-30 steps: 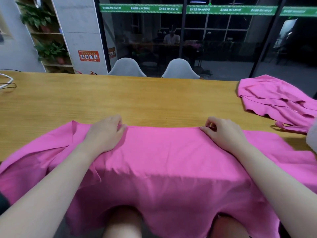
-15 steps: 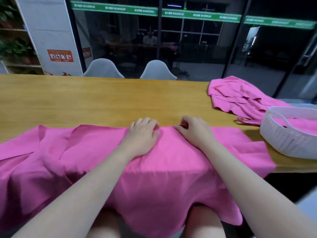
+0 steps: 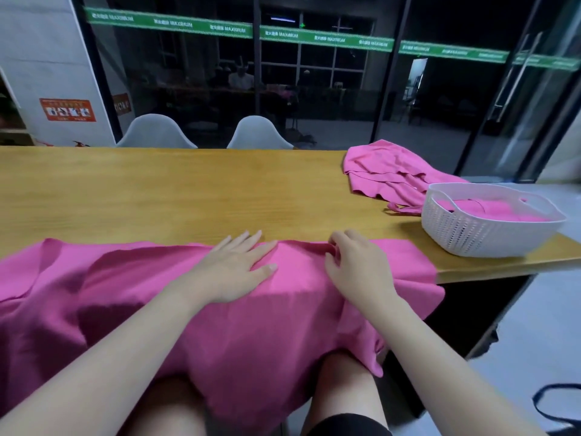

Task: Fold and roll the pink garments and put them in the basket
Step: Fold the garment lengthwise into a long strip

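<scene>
A large pink garment (image 3: 132,297) lies across the near edge of the wooden table (image 3: 176,196) and hangs down over my lap. My left hand (image 3: 234,269) rests flat on it with fingers straight, near its far edge. Just to the right, my right hand (image 3: 356,265) has its fingers curled and pinches the cloth's far edge. A white perforated basket (image 3: 481,234) stands at the table's right end with pink cloth (image 3: 490,209) inside. Behind it lies a second crumpled pink garment (image 3: 386,171).
Two white chairs (image 3: 257,133) stand behind the table's far side, before a dark glass wall. The table's right end drops off just past the basket. A dark strap (image 3: 553,404) lies on the grey floor at the lower right.
My view has swung right, bringing the basket into sight. My left hand slid right along the garment toward my right hand and now lies flatter; the right hand stays at the far edge.
</scene>
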Demonstrator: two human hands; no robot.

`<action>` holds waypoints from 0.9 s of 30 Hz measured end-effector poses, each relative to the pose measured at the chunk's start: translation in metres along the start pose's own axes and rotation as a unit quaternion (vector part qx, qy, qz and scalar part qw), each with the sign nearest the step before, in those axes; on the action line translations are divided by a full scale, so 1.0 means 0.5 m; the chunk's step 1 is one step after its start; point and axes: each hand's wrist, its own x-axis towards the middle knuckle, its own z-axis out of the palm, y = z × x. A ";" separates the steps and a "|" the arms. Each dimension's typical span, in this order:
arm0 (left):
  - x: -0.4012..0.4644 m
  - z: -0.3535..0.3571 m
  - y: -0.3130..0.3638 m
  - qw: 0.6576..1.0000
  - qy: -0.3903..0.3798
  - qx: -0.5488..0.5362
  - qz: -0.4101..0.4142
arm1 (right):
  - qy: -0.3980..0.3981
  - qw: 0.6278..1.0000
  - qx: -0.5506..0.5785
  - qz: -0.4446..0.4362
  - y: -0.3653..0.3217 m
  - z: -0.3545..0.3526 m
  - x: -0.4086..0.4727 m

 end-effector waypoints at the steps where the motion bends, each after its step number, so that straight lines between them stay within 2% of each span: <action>1: -0.006 0.000 0.003 1.000 -0.008 0.002 0.000 | 0.013 1.000 -0.011 0.008 0.005 -0.012 -0.024; 3: -0.026 0.003 0.012 1.000 -0.014 0.005 0.008 | 0.015 0.999 -0.034 0.026 0.014 -0.038 -0.064; 8: -0.057 0.014 0.020 0.999 0.012 0.007 0.030 | -0.053 0.993 -0.041 0.100 0.020 -0.088 -0.117; 12: -0.052 0.011 0.020 0.999 0.005 -0.032 0.022 | -0.054 0.987 -0.057 0.144 0.055 -0.117 -0.115; 20: -0.051 0.014 0.013 0.999 0.027 -0.028 0.027 | -0.052 0.967 -0.066 0.239 0.188 -0.143 -0.037; 24: -0.051 0.019 0.014 0.998 0.045 -0.019 0.029 | -0.077 0.973 -0.060 0.210 0.209 -0.145 -0.020; 27: -0.048 0.015 0.023 0.997 0.059 -0.025 0.038 | -0.017 0.986 -0.004 0.168 0.189 -0.137 -0.066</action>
